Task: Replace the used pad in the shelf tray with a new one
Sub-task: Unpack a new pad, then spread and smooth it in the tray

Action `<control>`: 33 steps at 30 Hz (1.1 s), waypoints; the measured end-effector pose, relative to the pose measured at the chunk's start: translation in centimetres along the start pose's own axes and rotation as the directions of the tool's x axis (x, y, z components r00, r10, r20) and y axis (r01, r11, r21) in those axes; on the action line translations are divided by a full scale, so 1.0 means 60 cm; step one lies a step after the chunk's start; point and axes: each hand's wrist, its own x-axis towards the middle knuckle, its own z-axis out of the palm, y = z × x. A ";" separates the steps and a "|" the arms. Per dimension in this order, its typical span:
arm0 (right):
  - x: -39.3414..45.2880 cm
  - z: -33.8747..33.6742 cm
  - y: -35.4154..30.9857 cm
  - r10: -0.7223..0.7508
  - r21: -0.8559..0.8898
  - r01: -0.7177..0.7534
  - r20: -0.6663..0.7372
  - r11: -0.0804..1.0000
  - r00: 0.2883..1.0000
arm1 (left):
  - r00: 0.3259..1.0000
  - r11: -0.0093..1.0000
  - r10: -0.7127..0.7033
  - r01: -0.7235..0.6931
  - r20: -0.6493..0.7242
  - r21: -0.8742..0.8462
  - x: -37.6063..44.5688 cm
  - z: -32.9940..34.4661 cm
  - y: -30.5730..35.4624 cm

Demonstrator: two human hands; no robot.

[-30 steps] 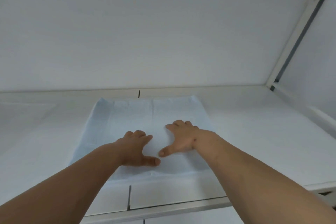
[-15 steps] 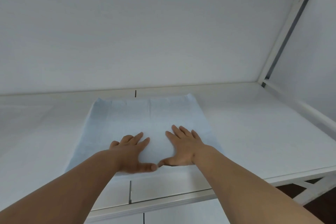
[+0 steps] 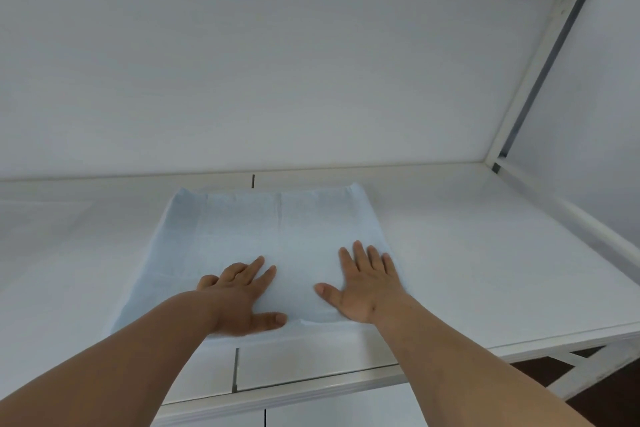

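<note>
- One shelf tray, white with a raised rim, spans the view under a white back panel; it is the largest item present.
- One pad, pale blue, lies flat on the tray, left of centre, its far edge near the back rim and its near edge short of the front rim. No second pad is visible, so whether this is the fresh one cannot be confirmed; its clean look suggests it is.
- Two hands are in view. The left hand rests palm down on the pad's near portion, fingers extended and slightly spread, thumb out to the side, gripping nothing.
- The right hand lies flat beside it on the pad's near right portion, fingers straight and spread, also holding nothing.
- Step in hand, as judged: smoothing the laid pad flat against the tray.
- Next move calls for sweeping both palms outward toward the pad's edges, pressing lightly, and checking the corners sit flat.
</note>
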 end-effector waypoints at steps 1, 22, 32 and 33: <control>0.000 0.000 0.000 -0.002 0.000 0.002 0.002 1.000 1.000 | 1.000 1.000 -0.002 0.002 -0.005 -0.001 0.000 0.001 0.001; -0.019 0.007 -0.069 -0.248 -0.026 0.248 0.008 0.968 0.969 | 0.991 0.994 -0.048 0.035 -0.124 -0.106 -0.031 0.026 0.015; -0.017 0.008 -0.064 -0.267 -0.003 0.267 -0.001 0.964 0.964 | 0.995 0.994 -0.055 0.046 -0.086 -0.099 -0.028 0.030 0.015; -0.016 0.007 -0.063 -0.269 -0.003 0.269 0.003 0.963 0.963 | 0.995 0.994 -0.056 0.047 -0.084 -0.098 -0.028 0.029 0.015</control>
